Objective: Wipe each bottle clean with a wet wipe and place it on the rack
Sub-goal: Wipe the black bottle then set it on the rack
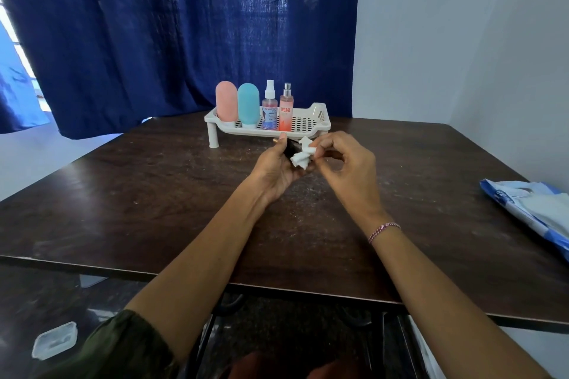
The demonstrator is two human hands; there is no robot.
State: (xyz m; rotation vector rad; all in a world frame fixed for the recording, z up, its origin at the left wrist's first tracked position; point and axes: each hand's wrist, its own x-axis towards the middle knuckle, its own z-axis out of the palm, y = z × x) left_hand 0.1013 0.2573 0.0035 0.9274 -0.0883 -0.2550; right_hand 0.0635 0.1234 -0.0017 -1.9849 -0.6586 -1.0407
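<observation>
My left grip [275, 169] clasps small dark bottle [292, 148], right grip [345, 163] pinches crumpled white wipe [301, 157] — slick bottle could slip.

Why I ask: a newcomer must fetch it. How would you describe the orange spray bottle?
At the far side of the dark table, before the blue curtain, stands a white perforated rack. Of the four bottles in a row on it, the orange spray bottle is the rightmost: slim, silver-topped, red lettering, unlike the white-topped clear spray bottle beside it.
</observation>
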